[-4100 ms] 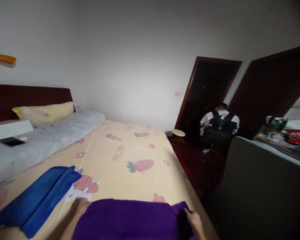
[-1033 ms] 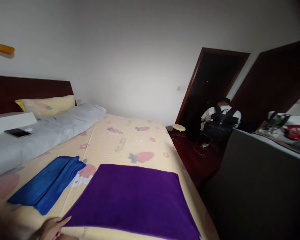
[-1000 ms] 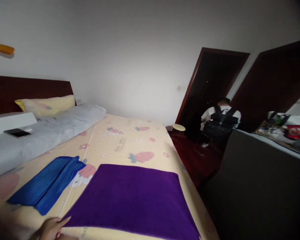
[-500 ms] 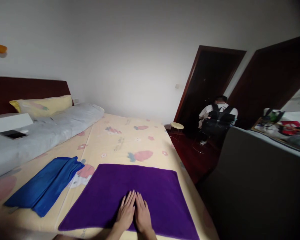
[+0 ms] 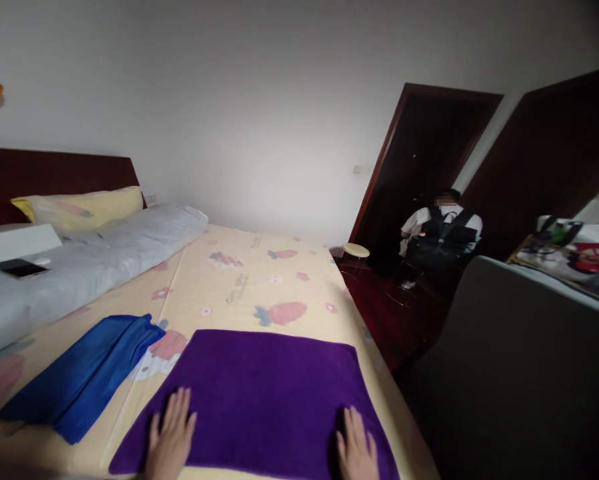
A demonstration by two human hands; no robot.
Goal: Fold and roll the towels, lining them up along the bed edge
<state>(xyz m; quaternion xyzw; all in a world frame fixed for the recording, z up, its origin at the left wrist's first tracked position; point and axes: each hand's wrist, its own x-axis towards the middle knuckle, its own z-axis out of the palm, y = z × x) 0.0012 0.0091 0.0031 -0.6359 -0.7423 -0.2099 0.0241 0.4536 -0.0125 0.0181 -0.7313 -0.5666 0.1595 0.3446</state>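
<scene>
A purple towel point(image 5: 269, 400) lies spread out on the bed near me. My left hand point(image 5: 172, 433) rests flat on its left part, fingers stretched out. Over by the towel's right edge, my right hand point(image 5: 356, 445) lies palm down with its fingers extended. Neither hand holds anything. To the left of the purple towel is a folded blue cloth point(image 5: 84, 377), apart from both hands.
The bed has a cream sheet point(image 5: 259, 280) with strawberry prints. A grey quilt point(image 5: 129, 240), a yellow pillow point(image 5: 89, 210) and a phone point(image 5: 18, 268) are at left. A stool point(image 5: 355, 251) and a seated person point(image 5: 442, 233) are beyond. A dark panel point(image 5: 519, 360) stands at right.
My hands have moved apart from the middle of the purple towel, the left hand toward its left side and the right hand toward its right edge. The camera view has shifted slightly.
</scene>
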